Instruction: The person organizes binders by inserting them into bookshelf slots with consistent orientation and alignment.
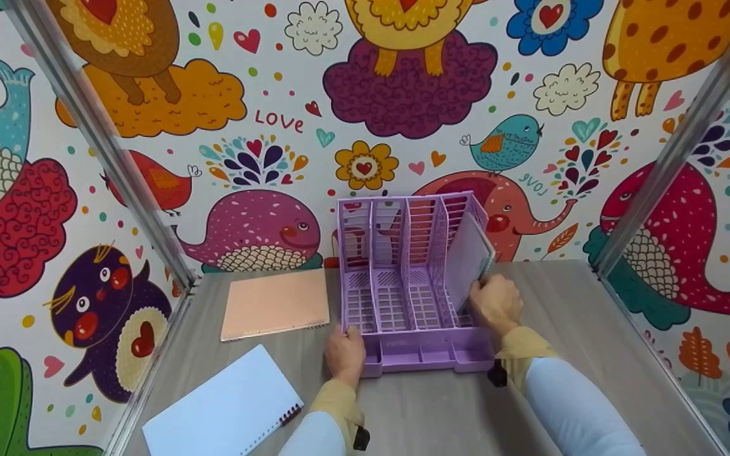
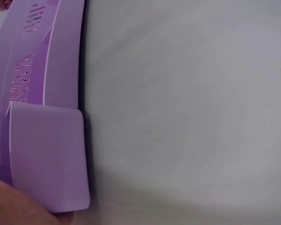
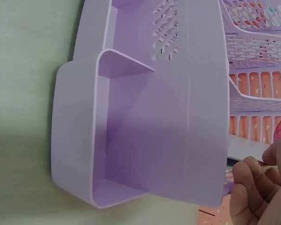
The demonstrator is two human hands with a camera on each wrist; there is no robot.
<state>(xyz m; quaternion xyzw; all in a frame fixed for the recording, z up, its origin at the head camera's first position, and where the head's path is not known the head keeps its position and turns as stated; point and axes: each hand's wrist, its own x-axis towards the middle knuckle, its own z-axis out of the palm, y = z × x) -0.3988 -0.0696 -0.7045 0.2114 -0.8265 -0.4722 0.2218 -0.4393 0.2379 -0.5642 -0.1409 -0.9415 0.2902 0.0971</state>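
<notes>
A purple file organizer (image 1: 390, 304) with several upright slots and a row of small front bins (image 1: 412, 354) stands on the table. My left hand (image 1: 345, 354) grips its front left corner; in the left wrist view the fingers (image 2: 18, 206) show at the end of the front bin. With my right hand (image 1: 498, 304) I pinch the lower front edge of a pale notebook (image 1: 469, 256), which stands upright in the far right slot. The right wrist view shows those curled fingers (image 3: 260, 187) beside the organizer's side, the notebook mostly hidden there. The other slots hold nothing.
A peach spiral notebook (image 1: 276, 303) lies left of the organizer. Nearer the front left lies a white spiral notebook (image 1: 222, 408). Cartoon-printed walls (image 1: 263, 234) with metal posts (image 1: 111, 145) enclose the grey table (image 1: 555, 304) at the back and sides.
</notes>
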